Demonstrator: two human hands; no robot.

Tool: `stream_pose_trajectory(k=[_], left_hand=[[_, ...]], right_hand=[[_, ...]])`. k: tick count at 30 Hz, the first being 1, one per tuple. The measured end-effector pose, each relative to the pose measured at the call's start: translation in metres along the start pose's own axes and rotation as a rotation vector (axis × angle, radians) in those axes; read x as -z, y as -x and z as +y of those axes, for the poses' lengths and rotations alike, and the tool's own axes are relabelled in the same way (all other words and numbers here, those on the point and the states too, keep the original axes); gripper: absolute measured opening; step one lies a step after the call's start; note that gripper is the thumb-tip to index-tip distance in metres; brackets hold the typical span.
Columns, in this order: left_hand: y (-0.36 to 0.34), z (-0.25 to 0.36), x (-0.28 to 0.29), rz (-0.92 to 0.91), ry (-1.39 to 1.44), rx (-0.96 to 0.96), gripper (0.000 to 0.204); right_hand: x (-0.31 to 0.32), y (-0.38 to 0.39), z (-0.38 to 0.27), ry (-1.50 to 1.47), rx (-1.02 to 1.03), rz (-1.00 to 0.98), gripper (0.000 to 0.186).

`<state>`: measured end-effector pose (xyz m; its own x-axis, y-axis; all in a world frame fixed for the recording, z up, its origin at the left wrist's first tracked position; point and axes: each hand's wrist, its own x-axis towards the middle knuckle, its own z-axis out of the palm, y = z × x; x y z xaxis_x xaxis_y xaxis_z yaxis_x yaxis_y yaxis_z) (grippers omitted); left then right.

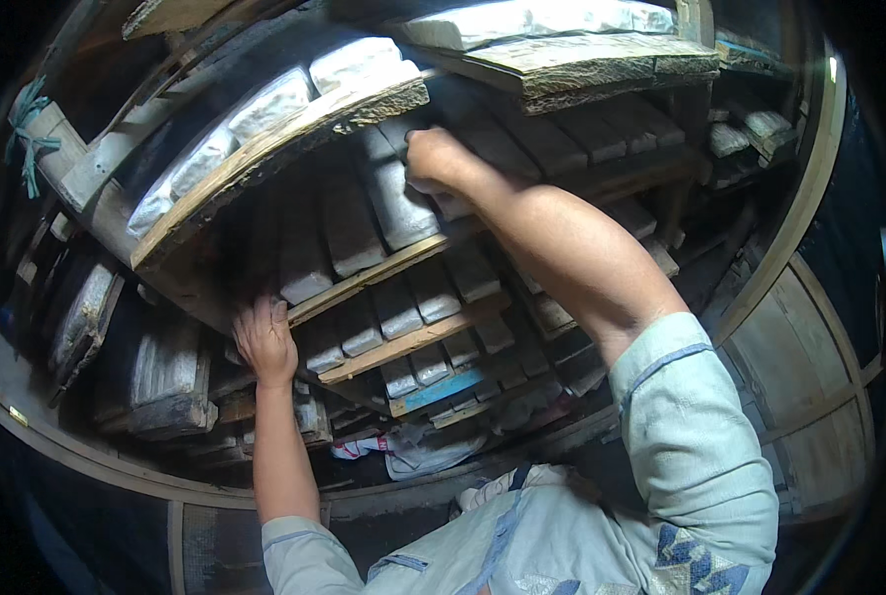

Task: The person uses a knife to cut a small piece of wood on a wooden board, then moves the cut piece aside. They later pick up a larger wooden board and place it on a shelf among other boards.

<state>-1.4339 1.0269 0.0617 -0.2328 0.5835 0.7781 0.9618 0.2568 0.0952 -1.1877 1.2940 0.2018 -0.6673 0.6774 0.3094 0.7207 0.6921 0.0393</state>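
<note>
My right arm reaches up and across, and my right hand (pixel 431 161) is curled closed above a long pale block (pixel 404 206) with a shiny, wrapped-looking surface. A small dark bit shows at its fingers; what they hold, if anything, I cannot make out. My left hand (pixel 265 340) lies with its fingers stretched out against the left end of a wooden shelf board (pixel 369 280). More pale blocks (pixel 352 238) stand side by side on that board, beside the one under my right hand.
Overhead, a thick wooden board (pixel 284 149) carries large pale blocks, and another board (pixel 612 67) slants at upper right. Lower tiers hold smaller blocks (pixel 398 309), one with a blue-painted edge (pixel 437 391). Crumpled cloth (pixel 433 454) lies below. Curved wooden framing (pixel 795 228) stands right.
</note>
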Motion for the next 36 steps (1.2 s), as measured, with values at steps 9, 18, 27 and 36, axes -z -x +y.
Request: stream_pose_trajectory(k=[9,18,27,36], left_hand=[[-0.001,0.015,0.010,0.047,0.053,-0.018,0.037],[0.001,0.006,0.004,0.028,0.067,0.010,0.039],[0.000,0.012,0.005,0.108,0.089,-0.038,0.040],[-0.002,0.016,0.007,0.138,0.078,-0.063,0.039]], right_hand=[[0.004,-0.047,0.004,-0.051,0.016,-0.229,0.033],[0.007,-0.059,0.010,-0.155,0.063,-0.178,0.035],[0.003,-0.059,0.010,-0.170,0.060,-0.104,0.037],[-0.001,-0.052,0.009,-0.163,0.069,-0.010,0.040]])
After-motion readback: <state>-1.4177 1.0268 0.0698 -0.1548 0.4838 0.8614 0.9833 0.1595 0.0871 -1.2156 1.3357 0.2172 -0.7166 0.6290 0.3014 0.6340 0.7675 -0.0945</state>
